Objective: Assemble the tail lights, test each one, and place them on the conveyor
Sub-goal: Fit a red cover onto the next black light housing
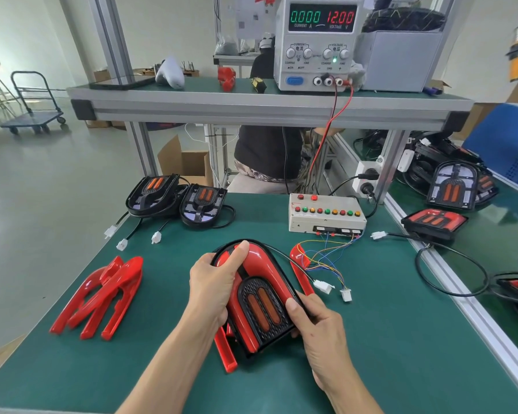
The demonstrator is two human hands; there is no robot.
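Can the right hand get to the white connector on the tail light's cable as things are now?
Probably yes, once it lets go. The right hand now grips the tail light; the white connector lies on bare mat just beyond it, with only loose coloured wires nearby.

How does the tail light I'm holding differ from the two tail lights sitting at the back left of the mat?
The held tail light wears a red cover; the two back-left tail lights show bare black housings. The held one is gripped by the left hand and right hand; those two lie untouched on the mat. All three share twin orange strips in a black centre and a black cable with a white plug.
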